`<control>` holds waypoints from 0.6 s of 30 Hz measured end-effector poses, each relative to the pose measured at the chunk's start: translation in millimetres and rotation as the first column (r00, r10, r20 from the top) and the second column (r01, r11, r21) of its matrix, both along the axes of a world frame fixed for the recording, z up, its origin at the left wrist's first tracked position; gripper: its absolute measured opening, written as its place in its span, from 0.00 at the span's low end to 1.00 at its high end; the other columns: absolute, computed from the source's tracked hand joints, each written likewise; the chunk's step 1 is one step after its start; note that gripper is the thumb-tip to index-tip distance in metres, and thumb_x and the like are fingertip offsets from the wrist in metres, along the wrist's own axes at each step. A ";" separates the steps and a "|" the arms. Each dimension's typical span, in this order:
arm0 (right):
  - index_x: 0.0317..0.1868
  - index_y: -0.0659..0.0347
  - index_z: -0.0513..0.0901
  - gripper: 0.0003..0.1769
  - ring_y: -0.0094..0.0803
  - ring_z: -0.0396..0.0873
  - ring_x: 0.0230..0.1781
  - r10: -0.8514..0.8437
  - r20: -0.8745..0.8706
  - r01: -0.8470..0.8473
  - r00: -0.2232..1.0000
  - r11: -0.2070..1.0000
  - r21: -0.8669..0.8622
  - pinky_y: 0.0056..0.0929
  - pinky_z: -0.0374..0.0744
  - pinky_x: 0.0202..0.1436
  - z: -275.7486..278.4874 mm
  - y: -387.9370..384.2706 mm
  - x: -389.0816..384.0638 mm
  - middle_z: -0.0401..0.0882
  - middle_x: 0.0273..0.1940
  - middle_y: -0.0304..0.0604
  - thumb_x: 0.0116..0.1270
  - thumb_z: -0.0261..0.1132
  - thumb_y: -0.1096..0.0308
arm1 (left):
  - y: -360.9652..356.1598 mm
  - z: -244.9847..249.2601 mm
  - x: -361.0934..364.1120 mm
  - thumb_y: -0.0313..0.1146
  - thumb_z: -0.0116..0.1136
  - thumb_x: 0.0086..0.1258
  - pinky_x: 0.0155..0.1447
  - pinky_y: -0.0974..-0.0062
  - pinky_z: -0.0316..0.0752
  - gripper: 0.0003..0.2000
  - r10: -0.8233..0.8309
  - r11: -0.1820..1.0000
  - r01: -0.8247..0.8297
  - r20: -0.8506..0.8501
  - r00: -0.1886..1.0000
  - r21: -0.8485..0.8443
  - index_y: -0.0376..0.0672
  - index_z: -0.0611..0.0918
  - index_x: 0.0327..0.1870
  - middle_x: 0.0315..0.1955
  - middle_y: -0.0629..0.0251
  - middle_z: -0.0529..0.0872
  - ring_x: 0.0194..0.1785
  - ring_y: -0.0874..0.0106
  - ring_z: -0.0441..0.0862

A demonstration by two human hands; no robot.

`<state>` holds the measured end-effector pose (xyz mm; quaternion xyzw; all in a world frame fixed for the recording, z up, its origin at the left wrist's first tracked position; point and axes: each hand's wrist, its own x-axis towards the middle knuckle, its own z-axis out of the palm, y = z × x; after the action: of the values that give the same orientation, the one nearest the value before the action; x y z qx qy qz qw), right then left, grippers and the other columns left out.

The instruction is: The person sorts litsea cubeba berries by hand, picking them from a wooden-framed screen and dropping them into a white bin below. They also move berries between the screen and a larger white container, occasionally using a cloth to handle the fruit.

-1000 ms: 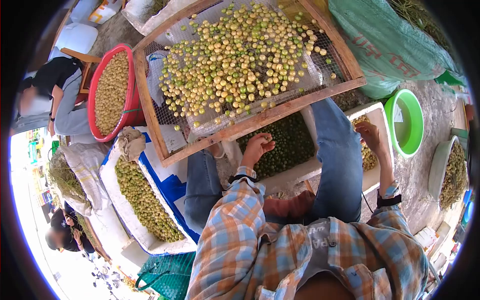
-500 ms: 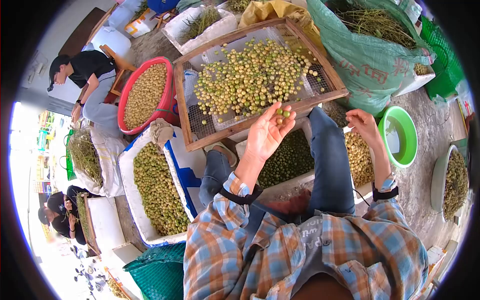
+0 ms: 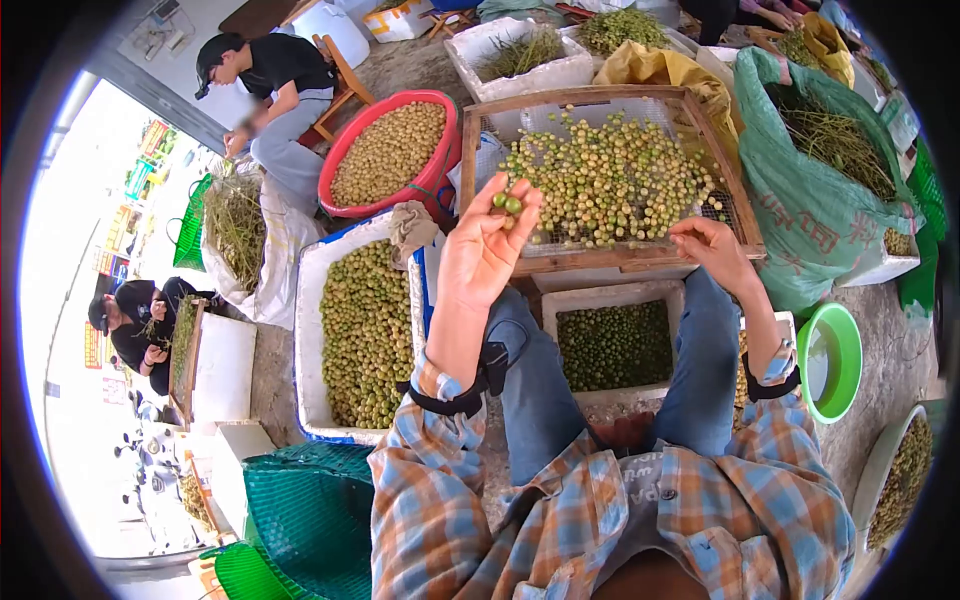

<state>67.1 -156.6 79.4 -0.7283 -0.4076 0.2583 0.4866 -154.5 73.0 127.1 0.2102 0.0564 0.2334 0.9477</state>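
Note:
My left hand is raised with the palm turned up, its fingers curled around a few small round green fruits. It is in front of the left part of a wood-framed mesh tray, where many yellow and green fruits lie spread out. Near the front right corner of that tray, my right hand has its fingers drawn together; whether anything is between them is hidden. Between my knees stands a foam box of dark green fruits.
To my left are a foam box of green-yellow fruits and a red tub of tan fruits. A green sack and a green basin stand right. Two people sit at the left.
The view has shifted, so the surroundings sit differently in it. My left hand has moved left relative to the tray, still with green fruits in its fingers. My right hand stays with its fingers drawn together.

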 end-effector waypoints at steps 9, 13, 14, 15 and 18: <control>0.41 0.64 0.77 0.09 0.17 0.73 0.28 -0.010 -0.001 0.010 1.000 0.998 -0.063 0.18 0.73 0.32 -16.9 -0.2 18.4 0.76 0.30 0.35 0.62 0.55 0.72 | 124.1 -7.4 -156.7 0.26 0.46 0.66 0.56 0.64 0.72 0.17 0.720 0.674 -0.482 -0.350 0.600 0.560 0.37 0.66 0.57 0.49 0.47 0.74 0.52 0.60 0.74; 0.41 0.63 0.77 0.09 0.17 0.73 0.28 -0.004 -0.032 0.000 0.999 0.993 -0.115 0.17 0.72 0.30 -23.7 2.2 15.8 0.75 0.29 0.33 0.62 0.56 0.70 | 157.6 -116.0 -217.3 0.42 0.56 0.59 0.60 0.54 0.60 0.32 0.807 0.590 0.382 -0.531 -0.257 0.711 0.49 0.59 0.64 0.57 0.44 0.64 0.63 0.53 0.58; 0.41 0.63 0.77 0.09 0.17 0.73 0.28 -0.028 -0.037 0.022 0.999 0.989 -0.144 0.17 0.72 0.29 -26.9 3.2 20.0 0.75 0.29 0.33 0.63 0.56 0.70 | 153.7 -120.2 -205.8 0.45 0.58 0.55 0.62 0.52 0.57 0.36 0.799 0.600 0.674 -0.374 -0.472 0.431 0.52 0.56 0.66 0.61 0.44 0.60 0.66 0.51 0.52; 0.41 0.63 0.77 0.09 0.17 0.73 0.28 -0.006 -0.037 0.001 0.999 0.991 -0.136 0.17 0.72 0.29 -30.7 4.6 23.0 0.75 0.29 0.33 0.63 0.56 0.70 | 164.8 -129.0 -196.9 0.47 0.59 0.54 0.62 0.51 0.55 0.38 0.867 0.494 0.676 -0.374 -0.330 0.548 0.53 0.56 0.66 0.62 0.44 0.55 0.67 0.50 0.49; 0.41 0.63 0.77 0.09 0.16 0.73 0.27 -0.070 -0.083 0.058 0.994 0.989 -0.138 0.16 0.71 0.29 -34.0 10.0 28.3 0.75 0.29 0.33 0.63 0.57 0.70 | 162.9 -106.5 -113.2 0.53 0.64 0.46 0.63 0.49 0.52 0.44 0.968 0.208 0.549 -0.252 0.005 0.809 0.53 0.57 0.66 0.64 0.41 0.51 0.67 0.45 0.43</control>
<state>95.4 -146.6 45.4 -0.7601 -0.3438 0.3015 0.4616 -267.8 235.8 20.6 0.7720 0.5661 0.2306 0.1741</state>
